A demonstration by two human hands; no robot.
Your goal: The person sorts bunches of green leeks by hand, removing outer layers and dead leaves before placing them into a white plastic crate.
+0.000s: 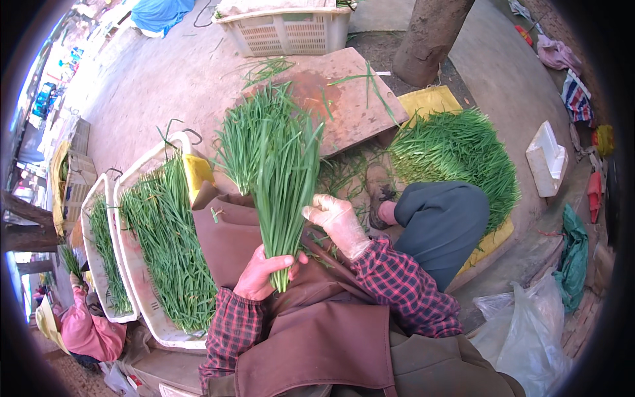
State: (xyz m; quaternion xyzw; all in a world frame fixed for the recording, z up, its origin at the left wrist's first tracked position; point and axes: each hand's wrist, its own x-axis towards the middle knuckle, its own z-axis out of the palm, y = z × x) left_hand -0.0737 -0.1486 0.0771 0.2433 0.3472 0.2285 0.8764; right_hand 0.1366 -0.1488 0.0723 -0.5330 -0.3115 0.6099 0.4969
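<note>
My left hand [264, 272] is closed around the lower stems of an upright bunch of garlic chives [286, 192] in front of my brown apron. Close against the right side of this bunch, my right hand [336, 223], in a pale thin glove, has its fingers curled in; whatever they may pinch is hidden. Just behind the held bunch, another heap of garlic chives [248, 132] lies at the near left of a low reddish board [354, 109]. To the right, a large pile of garlic chives [456, 149] rests on a yellow sheet [433, 99] beside my bent knee.
Two white crates [122, 218] full of green stalks stand at my left. Another crate [291, 33] stands beyond the board, near a tree trunk [430, 40]. A foam box piece [547, 159] and plastic bags [529, 324] lie right. A person in pink [96, 324] sits far left.
</note>
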